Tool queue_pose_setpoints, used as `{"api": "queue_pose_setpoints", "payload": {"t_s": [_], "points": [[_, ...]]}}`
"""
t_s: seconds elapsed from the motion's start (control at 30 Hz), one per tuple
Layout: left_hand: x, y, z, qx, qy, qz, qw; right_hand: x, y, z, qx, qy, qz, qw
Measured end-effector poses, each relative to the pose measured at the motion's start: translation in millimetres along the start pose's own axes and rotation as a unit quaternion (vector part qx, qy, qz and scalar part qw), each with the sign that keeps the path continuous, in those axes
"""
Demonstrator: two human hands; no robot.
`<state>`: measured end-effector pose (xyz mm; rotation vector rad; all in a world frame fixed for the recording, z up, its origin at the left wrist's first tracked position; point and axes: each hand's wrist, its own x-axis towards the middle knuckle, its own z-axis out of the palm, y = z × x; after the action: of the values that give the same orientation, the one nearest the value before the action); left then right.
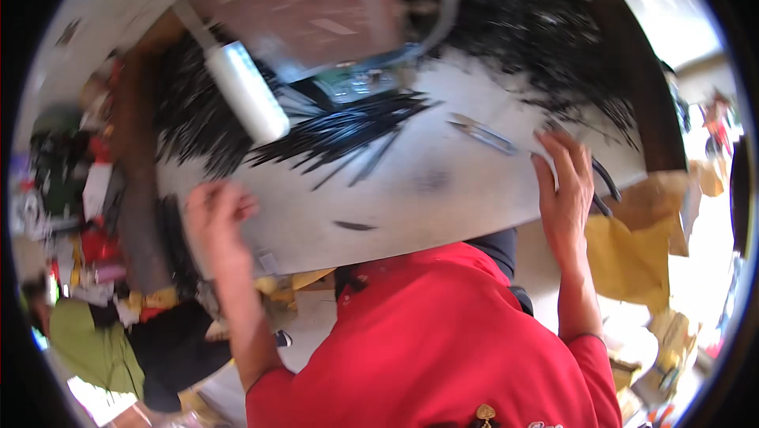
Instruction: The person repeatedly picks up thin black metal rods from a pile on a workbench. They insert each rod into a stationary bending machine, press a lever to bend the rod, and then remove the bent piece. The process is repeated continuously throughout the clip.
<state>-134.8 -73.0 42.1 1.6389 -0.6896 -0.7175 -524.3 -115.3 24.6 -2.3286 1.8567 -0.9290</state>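
Note:
My right hand [566, 183] is at the right of the pale table, its fingers stretched and apart. Dark curved handles, which look like those of pliers [607, 181], stick out beside it; I cannot tell whether the hand touches them. To its left lies a slim metal tool [482, 134], perhaps a knife or tweezers. My left hand [220, 213], blurred by motion, is over the table's left side with its fingers bent; whether anything is in them is unclear. Beyond it lies a bundle of thin black strips [340, 135]. One short dark piece [354, 225] rests near the front edge.
A white power strip [247, 94] with a cable lies across the black strips at the left. Behind it stands a reddish box-like object [308, 13]. A large black heap [545, 40] fills the far right. Yellow-brown paper or bags [632, 258] hang off the right side.

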Motion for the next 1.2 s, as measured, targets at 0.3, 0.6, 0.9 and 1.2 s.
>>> {"api": "queue_pose_setpoints", "payload": {"t_s": [0.3,0.6,0.9,1.2], "points": [[-38,-15,113,-0.227,-0.201,-0.011,0.953,4,-122,47,0.52,-0.443,0.218,0.697],[-29,-15,67,-0.228,-0.13,0.0,0.965,10,-148,55,0.519,-0.515,0.186,0.656],[51,-9,-129,0.382,0.119,0.108,0.91,8,-119,44,0.468,-0.449,0.19,0.737],[-30,-9,32,0.255,-0.172,0.223,0.925,39,-38,31,0.377,-0.25,0.228,0.862]]}}
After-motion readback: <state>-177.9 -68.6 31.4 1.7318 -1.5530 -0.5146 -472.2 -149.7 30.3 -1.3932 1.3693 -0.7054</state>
